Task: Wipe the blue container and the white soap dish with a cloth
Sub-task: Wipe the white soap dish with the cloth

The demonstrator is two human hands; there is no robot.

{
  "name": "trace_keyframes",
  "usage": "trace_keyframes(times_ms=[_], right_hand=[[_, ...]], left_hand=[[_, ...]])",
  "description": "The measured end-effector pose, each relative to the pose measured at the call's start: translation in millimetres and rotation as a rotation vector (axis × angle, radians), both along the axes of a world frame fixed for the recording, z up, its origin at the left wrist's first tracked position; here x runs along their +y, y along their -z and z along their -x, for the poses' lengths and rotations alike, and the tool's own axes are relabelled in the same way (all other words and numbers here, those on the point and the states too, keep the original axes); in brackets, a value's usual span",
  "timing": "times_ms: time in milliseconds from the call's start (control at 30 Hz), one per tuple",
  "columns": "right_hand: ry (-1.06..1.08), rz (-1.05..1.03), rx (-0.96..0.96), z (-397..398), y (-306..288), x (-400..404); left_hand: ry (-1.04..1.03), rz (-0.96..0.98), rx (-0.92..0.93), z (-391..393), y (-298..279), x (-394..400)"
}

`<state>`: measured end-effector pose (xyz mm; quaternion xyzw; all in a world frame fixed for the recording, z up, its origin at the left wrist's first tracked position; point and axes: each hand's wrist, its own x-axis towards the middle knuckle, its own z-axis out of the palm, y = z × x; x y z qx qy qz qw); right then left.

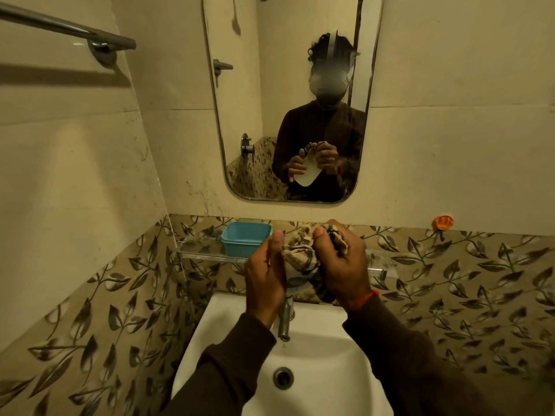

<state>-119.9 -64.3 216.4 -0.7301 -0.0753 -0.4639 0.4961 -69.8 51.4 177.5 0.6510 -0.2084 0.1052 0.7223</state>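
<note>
Above the sink (pixel 228 319), the white soap dish (pixel 306 175), seen plainly only in the mirror (pixel 270 85), is gripped by the left hand (pixel 264 277) while the cloth (pixel 300 253) is bunched in the right hand (pixel 342 262); the blue container (pixel 244 243) stands on the glass shelf (pixel 207 255).

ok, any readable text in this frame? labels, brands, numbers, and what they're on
None legible.
Blue container: plain, no label showing.
White soap dish, seen only in the mirror: no marking visible.
Cloth: woven pattern, no lettering.
Orange wall hook: too small and blurred to tell.
Tap and sink: no brand mark readable.
</note>
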Motion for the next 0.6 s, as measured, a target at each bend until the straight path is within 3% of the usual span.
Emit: trace_keyframes(times_ms=[333, 500, 600], right_hand=[[-0.136, -0.236, -0.091, -8, -12, 17], [-0.149, -0.391, -0.015, -20, -2, 20], [-0.095, -0.372, -0.006, -25, 7, 13]], left_hand=[[0.193, 0.577, 0.456, 10, -13, -13], [0.318, 0.865, 0.716, 2, -21, -15], [0.274, 0.804, 0.726, -2, -28, -15]])
